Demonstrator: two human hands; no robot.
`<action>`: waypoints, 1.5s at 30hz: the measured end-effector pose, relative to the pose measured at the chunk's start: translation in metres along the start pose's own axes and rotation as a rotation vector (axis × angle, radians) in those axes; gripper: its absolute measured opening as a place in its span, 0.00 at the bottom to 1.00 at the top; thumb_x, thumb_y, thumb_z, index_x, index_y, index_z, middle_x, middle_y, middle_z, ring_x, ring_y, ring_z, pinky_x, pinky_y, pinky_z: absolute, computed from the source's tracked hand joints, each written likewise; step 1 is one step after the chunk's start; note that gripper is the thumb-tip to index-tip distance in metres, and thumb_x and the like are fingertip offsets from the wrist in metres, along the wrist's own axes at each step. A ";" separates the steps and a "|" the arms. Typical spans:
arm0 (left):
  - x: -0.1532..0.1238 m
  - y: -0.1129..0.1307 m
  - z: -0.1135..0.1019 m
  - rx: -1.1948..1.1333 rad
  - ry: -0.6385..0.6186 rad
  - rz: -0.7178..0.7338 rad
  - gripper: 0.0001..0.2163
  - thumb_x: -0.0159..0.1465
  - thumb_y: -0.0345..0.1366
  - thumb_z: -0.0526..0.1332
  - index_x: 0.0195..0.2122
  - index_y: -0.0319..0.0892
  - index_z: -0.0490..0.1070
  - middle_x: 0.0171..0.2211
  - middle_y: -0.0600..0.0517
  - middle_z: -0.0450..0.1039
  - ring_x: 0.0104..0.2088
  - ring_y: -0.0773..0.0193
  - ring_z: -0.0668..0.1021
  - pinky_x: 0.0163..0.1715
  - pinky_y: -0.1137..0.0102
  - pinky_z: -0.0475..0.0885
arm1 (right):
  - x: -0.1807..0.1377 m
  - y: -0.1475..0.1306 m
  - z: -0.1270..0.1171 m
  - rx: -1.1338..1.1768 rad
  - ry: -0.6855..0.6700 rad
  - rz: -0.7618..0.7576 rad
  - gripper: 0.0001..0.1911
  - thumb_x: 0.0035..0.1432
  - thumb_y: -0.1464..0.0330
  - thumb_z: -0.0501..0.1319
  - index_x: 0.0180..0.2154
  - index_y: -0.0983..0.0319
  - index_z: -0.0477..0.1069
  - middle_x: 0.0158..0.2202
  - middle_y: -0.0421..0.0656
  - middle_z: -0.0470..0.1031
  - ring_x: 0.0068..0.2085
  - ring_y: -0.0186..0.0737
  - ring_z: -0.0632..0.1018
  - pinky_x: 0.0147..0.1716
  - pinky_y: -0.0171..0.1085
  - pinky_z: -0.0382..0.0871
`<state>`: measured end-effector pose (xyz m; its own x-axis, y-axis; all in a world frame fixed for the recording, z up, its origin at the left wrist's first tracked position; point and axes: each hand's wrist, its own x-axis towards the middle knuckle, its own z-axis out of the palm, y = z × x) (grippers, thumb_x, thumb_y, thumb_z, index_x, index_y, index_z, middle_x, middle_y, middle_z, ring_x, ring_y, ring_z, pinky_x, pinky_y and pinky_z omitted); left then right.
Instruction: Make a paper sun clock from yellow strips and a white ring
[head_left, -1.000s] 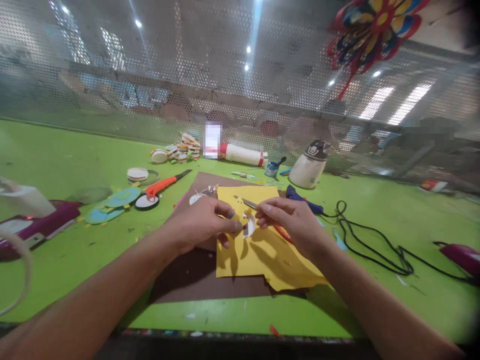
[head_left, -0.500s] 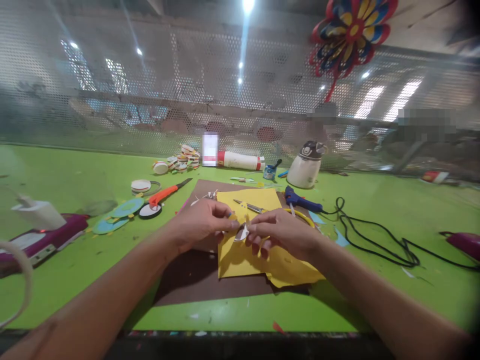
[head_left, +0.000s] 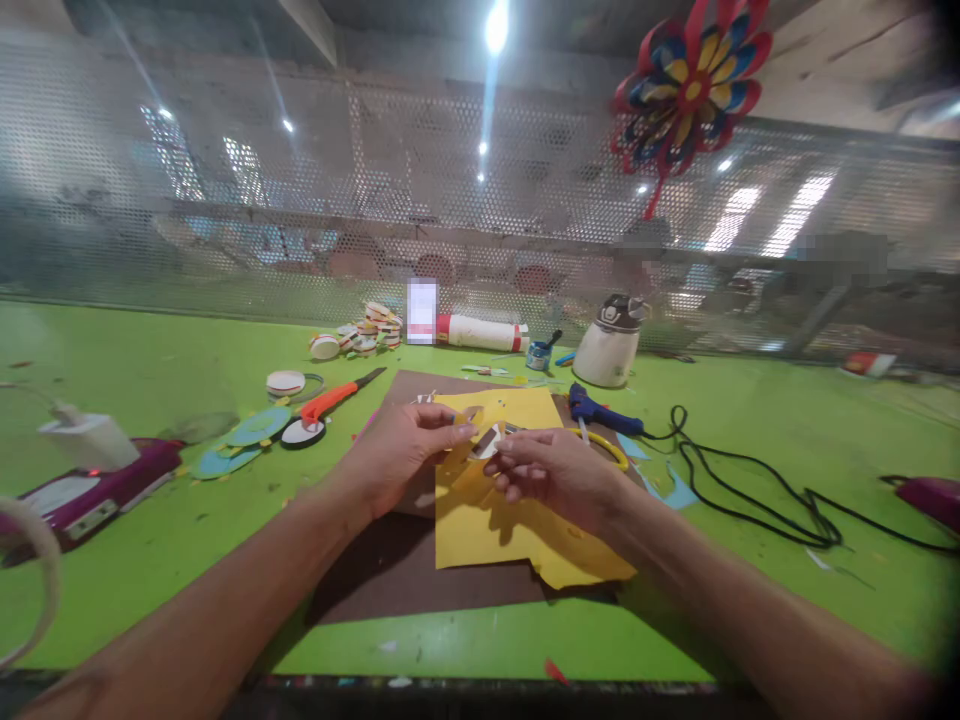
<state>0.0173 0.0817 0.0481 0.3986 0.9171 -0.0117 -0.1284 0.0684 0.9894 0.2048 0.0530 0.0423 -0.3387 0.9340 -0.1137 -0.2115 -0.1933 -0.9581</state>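
Observation:
Between my fingertips is a small white-and-dark paper piece [head_left: 487, 441], with bits of yellow around it that are hard to separate from the sheet behind. My left hand [head_left: 416, 445] is closed in a pinch at its left side. At its right edge the thumb and fingers of my right hand [head_left: 551, 465] grip it, the lower fingers curled. Both hands are over yellow paper sheets [head_left: 480, 545], which lie on a brown board [head_left: 367, 580]. Yellow-handled scissors [head_left: 611, 447] rest partly hidden behind my right hand.
Orange-handled scissors [head_left: 330, 402] and blue paper discs [head_left: 259, 427] lie left, near a purple power strip [head_left: 112, 490]. A blue glue gun [head_left: 604, 410] with a black cord [head_left: 739, 500] lies right. Behind stand a white jug [head_left: 606, 355], a blue jar [head_left: 538, 355] and stacked white discs [head_left: 379, 325].
The view has tilted up slightly, so the table sits lower in the picture. The small piece has turned between my fingers, and my hands keep their pinch close together.

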 end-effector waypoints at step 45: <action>-0.002 -0.003 -0.004 0.513 -0.116 0.047 0.17 0.55 0.49 0.62 0.30 0.38 0.75 0.22 0.52 0.72 0.21 0.69 0.70 0.26 0.72 0.63 | -0.009 -0.021 0.001 -0.955 0.347 -0.631 0.07 0.53 0.68 0.60 0.29 0.64 0.75 0.32 0.45 0.76 0.34 0.37 0.74 0.34 0.37 0.68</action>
<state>0.0135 0.0810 0.0450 0.5043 0.8633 0.0216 0.3014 -0.1994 0.9324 0.2110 0.0485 0.0639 -0.1231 0.8433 0.5231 0.5652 0.4928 -0.6615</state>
